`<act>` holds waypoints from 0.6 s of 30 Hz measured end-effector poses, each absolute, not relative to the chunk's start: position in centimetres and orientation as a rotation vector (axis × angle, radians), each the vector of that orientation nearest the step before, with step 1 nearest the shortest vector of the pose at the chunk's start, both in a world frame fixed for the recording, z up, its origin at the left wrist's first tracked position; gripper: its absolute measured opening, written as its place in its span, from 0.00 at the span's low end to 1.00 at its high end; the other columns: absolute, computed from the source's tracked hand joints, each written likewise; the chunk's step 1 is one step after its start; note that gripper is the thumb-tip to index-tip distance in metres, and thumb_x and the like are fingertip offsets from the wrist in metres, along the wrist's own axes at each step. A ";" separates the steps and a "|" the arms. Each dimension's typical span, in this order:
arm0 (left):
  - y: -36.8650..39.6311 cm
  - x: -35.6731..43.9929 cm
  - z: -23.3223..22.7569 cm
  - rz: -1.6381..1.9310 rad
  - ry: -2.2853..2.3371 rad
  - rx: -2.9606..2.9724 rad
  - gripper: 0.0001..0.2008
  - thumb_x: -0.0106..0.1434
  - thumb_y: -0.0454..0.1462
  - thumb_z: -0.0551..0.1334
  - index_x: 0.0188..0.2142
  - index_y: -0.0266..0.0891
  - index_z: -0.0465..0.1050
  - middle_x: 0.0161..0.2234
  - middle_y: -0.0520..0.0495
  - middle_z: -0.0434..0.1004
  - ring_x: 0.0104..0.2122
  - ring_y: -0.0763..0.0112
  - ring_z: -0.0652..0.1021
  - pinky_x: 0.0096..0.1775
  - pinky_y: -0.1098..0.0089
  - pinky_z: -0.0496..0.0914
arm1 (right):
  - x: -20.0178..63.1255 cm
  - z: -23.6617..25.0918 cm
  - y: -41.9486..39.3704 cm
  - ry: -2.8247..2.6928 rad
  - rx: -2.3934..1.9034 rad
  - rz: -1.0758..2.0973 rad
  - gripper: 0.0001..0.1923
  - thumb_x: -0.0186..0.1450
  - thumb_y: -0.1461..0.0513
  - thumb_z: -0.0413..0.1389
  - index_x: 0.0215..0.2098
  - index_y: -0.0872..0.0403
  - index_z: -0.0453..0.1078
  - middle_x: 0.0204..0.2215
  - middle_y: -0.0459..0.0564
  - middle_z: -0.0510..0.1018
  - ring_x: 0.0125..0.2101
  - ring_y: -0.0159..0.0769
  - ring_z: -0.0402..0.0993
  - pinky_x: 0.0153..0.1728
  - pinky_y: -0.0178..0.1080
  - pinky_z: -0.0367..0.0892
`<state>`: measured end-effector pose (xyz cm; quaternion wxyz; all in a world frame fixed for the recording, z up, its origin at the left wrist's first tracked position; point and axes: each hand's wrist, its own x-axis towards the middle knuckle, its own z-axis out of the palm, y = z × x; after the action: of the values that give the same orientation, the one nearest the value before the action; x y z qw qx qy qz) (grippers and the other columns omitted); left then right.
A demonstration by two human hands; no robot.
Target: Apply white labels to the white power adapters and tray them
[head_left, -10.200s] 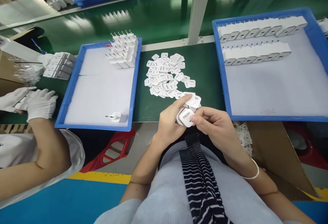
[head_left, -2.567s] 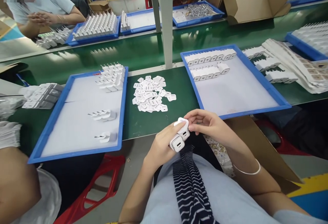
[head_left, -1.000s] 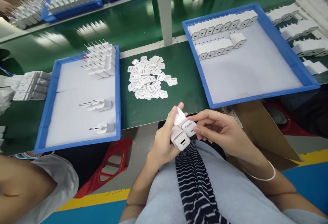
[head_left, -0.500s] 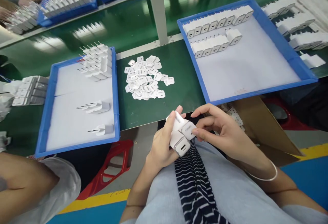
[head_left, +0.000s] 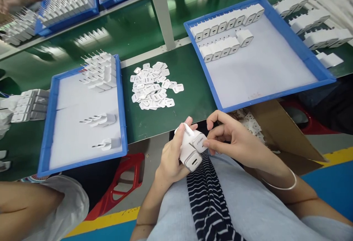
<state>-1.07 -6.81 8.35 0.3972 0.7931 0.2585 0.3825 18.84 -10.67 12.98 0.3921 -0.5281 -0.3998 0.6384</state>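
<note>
Chargers (head_left: 191,157) held, loose faceplates (head_left: 150,87) lie between blue trays (head_left: 121,101).

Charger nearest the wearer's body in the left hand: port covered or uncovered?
Uncovered: the charger held in the left hand shows a dark slot on its end face, with no finger across it.

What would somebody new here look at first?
Probably the messy heap of small white plates on the green table, between two blue trays. Nearer the camera, the left hand holds a bunch of white chargers, and the right hand touches one.
</note>
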 end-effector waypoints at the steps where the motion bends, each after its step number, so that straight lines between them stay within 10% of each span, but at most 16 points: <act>1: -6.8 -1.1 8.3 0.975 0.657 2.005 0.43 0.67 0.34 0.65 0.73 0.48 0.41 0.69 0.34 0.58 0.59 0.55 0.77 0.56 0.59 0.77 | 18.8 13.0 -10.6 -1.012 -1.341 1.623 0.17 0.66 0.57 0.62 0.39 0.48 0.55 0.20 0.40 0.77 0.23 0.33 0.72 0.24 0.36 0.62; 9: -6.2 -0.5 7.6 1.011 0.726 1.891 0.46 0.63 0.39 0.70 0.72 0.48 0.44 0.68 0.33 0.61 0.57 0.55 0.78 0.54 0.61 0.78 | 18.8 12.1 -10.2 -1.048 -1.435 1.514 0.18 0.65 0.54 0.64 0.38 0.49 0.57 0.14 0.33 0.65 0.16 0.26 0.59 0.20 0.32 0.53; 18: -5.8 0.0 7.7 1.080 0.678 1.615 0.48 0.57 0.36 0.75 0.70 0.52 0.51 0.70 0.37 0.58 0.59 0.52 0.76 0.61 0.56 0.72 | 18.0 10.9 -10.1 -0.928 -1.142 1.719 0.15 0.69 0.52 0.59 0.42 0.50 0.60 0.22 0.39 0.72 0.22 0.28 0.66 0.24 0.31 0.61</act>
<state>0.03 -5.75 7.73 0.5158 0.6725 0.2822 0.4495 18.04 -10.05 10.92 0.4253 -0.4567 -0.3711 0.6876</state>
